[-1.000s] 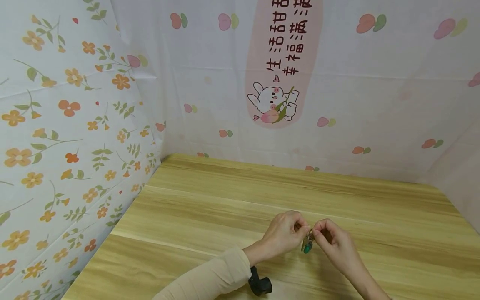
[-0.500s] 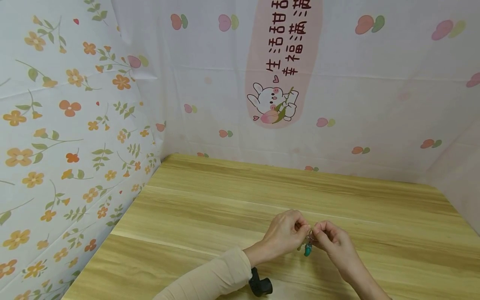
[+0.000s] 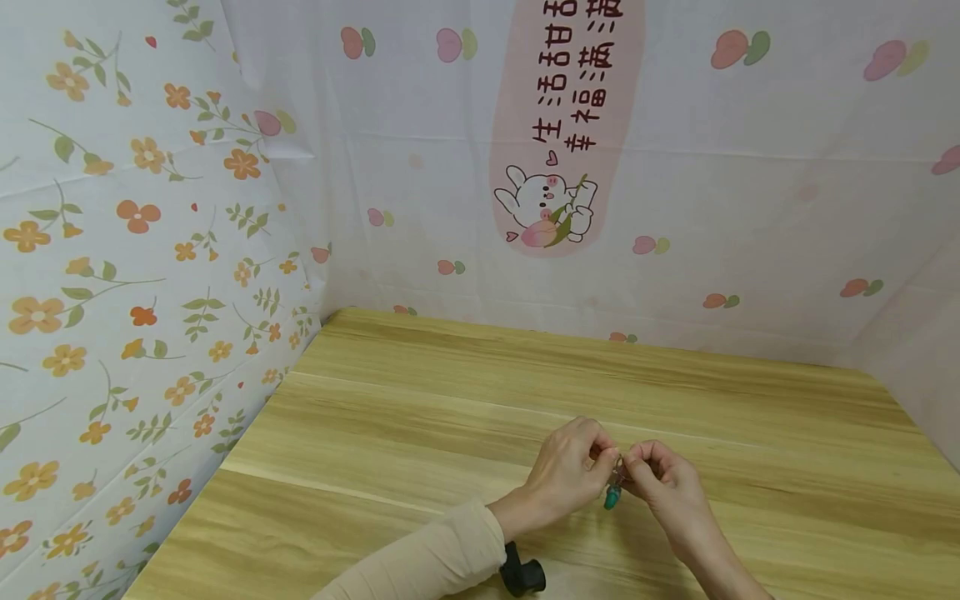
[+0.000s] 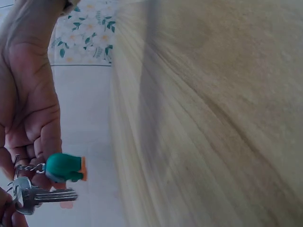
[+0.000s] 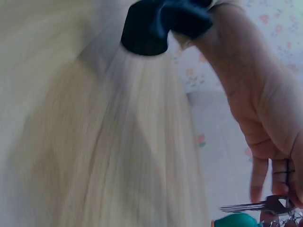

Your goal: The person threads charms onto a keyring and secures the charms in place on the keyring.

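Note:
Above the wooden table, my left hand (image 3: 572,464) and right hand (image 3: 675,492) meet, both pinching a small keyring (image 3: 619,465) between thumb and fingers. A green figure charm (image 3: 612,498) with an orange end dangles from it. In the left wrist view, a silver key (image 4: 28,195) shows beside the charm (image 4: 64,166), which hangs on a short metal chain (image 4: 32,167). The right wrist view catches the key (image 5: 270,205) and the charm (image 5: 236,220) at its lower right corner, below the left hand's fingers. My fingertips hide part of the ring.
A black wrist camera (image 3: 522,573) sits under the left sleeve (image 3: 442,550). The wooden table (image 3: 375,450) spreads around the hands. Behind it hangs a white printed cloth (image 3: 420,183), and a flowered cloth (image 3: 150,275) covers the left side.
Both hands stay nearly in place, with small finger shifts at the ring. The green charm has swung a little, first down, then back up and slightly left.

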`<action>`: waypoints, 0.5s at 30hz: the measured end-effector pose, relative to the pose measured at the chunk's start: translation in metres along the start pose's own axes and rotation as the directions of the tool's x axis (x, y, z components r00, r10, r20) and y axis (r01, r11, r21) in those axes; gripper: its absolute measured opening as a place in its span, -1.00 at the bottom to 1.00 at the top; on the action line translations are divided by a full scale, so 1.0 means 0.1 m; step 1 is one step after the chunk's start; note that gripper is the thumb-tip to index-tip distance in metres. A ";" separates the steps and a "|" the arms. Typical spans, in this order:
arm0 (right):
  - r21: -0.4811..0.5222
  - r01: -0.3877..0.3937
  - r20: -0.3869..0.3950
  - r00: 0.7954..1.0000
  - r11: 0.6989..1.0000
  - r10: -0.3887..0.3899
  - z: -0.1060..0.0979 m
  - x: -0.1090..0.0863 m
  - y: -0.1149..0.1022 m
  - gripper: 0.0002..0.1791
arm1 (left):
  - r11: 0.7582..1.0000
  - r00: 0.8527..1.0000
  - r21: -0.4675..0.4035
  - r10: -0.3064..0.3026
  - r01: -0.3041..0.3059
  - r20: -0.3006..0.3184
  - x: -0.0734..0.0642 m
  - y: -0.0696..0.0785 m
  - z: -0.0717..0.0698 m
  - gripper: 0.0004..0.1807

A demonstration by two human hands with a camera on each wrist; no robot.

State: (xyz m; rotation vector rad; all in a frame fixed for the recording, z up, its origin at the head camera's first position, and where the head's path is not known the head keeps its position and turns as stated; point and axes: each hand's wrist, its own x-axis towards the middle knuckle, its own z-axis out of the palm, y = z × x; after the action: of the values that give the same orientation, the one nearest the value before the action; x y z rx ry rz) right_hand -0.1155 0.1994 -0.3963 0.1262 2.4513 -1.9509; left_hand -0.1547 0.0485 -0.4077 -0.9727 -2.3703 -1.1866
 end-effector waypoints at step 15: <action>0.102 -0.031 0.051 0.998 0.994 0.026 -0.04 0.00 0.08 -0.78 | 1.000 0.997 -0.015 0.010 -0.011 -0.071 0.02 -0.04 0.01 -0.96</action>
State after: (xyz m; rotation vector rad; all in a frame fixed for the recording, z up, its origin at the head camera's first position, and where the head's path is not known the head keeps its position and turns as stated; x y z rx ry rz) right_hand -0.1152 0.2053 -0.4029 0.1110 2.3061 -2.0433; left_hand -0.1589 0.0487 -0.4094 -0.9311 -2.3015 -1.2162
